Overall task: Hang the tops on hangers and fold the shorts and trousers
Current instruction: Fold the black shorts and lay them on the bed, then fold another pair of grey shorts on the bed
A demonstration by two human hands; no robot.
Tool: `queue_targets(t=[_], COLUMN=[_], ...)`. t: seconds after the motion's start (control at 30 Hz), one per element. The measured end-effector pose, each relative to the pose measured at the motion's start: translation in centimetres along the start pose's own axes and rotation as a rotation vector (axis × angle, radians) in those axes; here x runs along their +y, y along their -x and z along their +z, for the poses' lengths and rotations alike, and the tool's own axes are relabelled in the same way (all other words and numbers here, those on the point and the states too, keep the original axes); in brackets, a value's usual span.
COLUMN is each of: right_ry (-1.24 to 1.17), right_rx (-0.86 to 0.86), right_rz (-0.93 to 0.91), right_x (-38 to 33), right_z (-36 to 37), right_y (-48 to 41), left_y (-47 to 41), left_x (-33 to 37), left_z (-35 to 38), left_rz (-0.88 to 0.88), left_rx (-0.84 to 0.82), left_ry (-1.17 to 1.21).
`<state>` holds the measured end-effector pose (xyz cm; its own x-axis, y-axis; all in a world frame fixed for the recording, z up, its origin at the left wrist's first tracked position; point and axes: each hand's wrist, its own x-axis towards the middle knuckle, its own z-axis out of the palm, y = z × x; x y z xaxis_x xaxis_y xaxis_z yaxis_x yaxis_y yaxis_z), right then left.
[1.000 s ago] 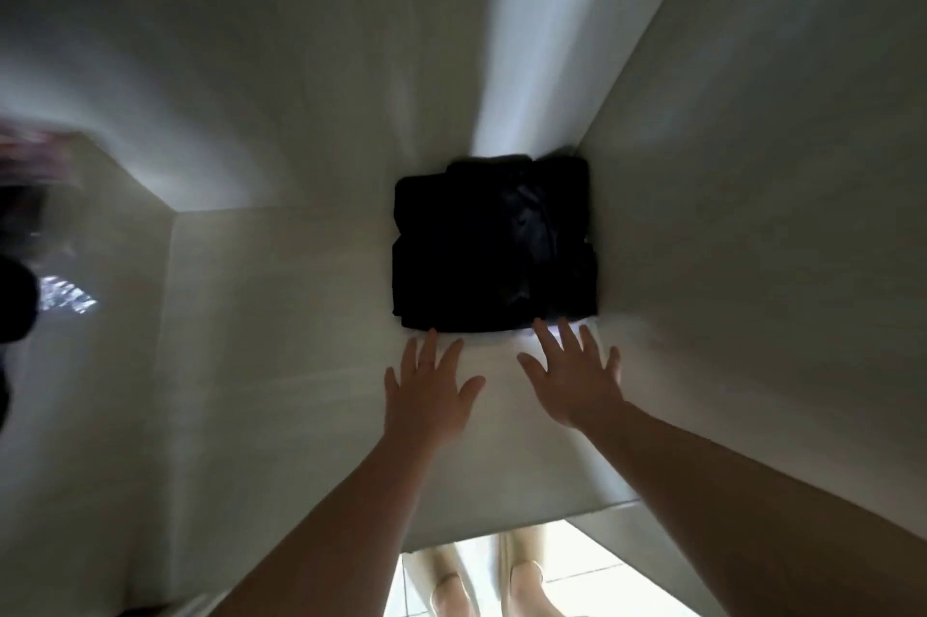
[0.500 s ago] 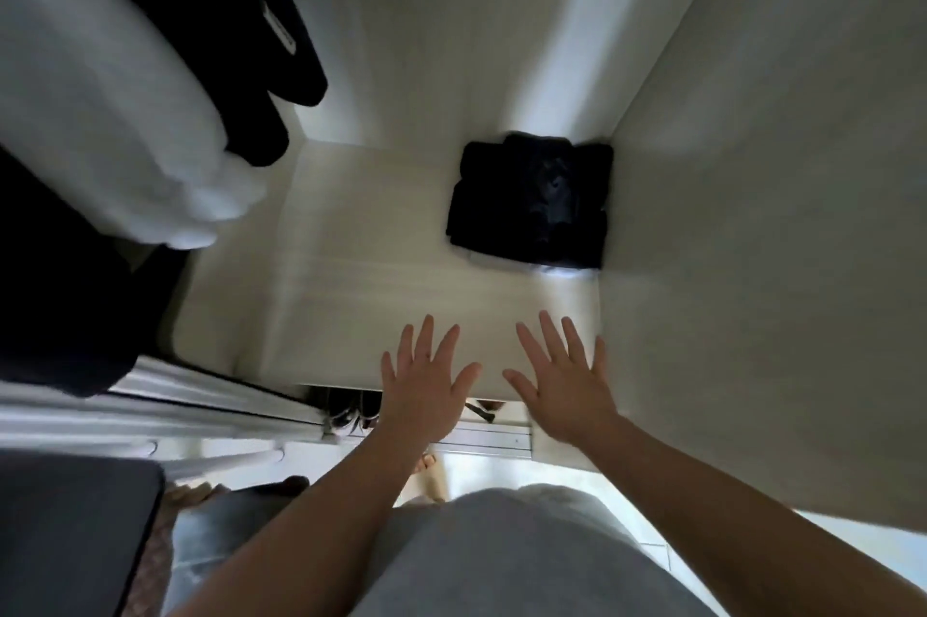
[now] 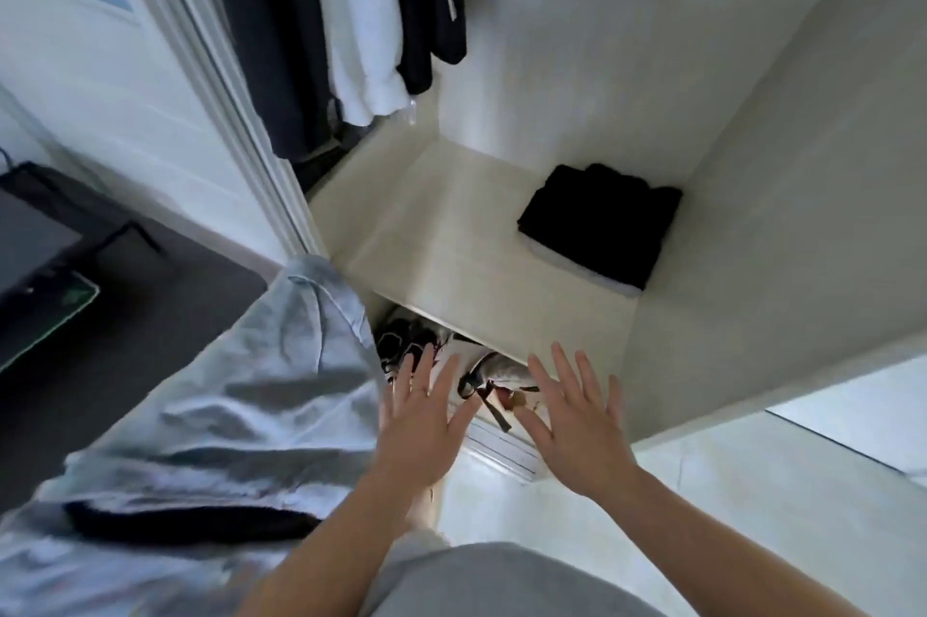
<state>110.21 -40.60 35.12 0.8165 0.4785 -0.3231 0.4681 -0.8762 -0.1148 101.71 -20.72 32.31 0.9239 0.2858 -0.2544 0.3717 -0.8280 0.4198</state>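
Both hands hang in the air, palms down, with fingers straight and fanned wide, holding nothing. The left hand (image 3: pixel 419 421) and the right hand (image 3: pixel 577 431) lie side by side, apart from each other, just outside the front edge of the wardrobe shelf (image 3: pixel 451 225).

On that shelf a folded black garment (image 3: pixel 599 220) lies in the back right corner, its right side against the wardrobe wall (image 3: pixel 782 215). It is a flat, squarish bundle, with two rounded folds showing along its back edge. Beneath it a pale folded layer (image 3: pixel 582 268) shows as a thin strip along the front. Both hands are well apart from this stack.

Toward the left end of the shelf dark hanging garments (image 3: pixel 261 39) and a white hanging garment (image 3: pixel 361 29) drop from above; their tops are out of frame, so what holds them cannot be seen. A white door frame (image 3: pixel 215 79) runs down just beside them.

Under the front edge of the shelf, shoes (image 3: pixel 416 350) and straps are bunched in the lower compartment, partly hidden behind the fingers of both hands.

To the left of the left forearm a pale grey cloth (image 3: pixel 225 390) lies rumpled, with a black strip (image 3: pixel 190 521) across it. Farther left is a dark desk (image 3: pixel 125 315).
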Motion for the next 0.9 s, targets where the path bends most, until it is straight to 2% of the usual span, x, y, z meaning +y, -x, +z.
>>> queue_targets(t=[0.13, 0.33, 0.63, 0.9], right_ry=[0.071, 0.099, 0.08, 0.171], right_rx=[-0.003, -0.078, -0.201, -0.264], right_rz=[-0.134, -0.352, -0.809, -1.212], right_x=[0.0, -3.4, -14.5, -24.0], right_z=[1.2, 3.1, 6.1, 12.0], right_y=[5.1, 11.8, 19.9, 34.9], left_y=[8.4, 20.9, 38.7, 58.7], left_x=[0.0, -1.7, -4.8, -4.8], left_z=[2.1, 2.9, 5.6, 10.3], left_rz=[-0.156, -0.428, -0.824, -1.192], left_rx=[0.05, 0.096, 0.285, 0.48], left_ry=[0.098, 0.115, 0.211, 0.315])
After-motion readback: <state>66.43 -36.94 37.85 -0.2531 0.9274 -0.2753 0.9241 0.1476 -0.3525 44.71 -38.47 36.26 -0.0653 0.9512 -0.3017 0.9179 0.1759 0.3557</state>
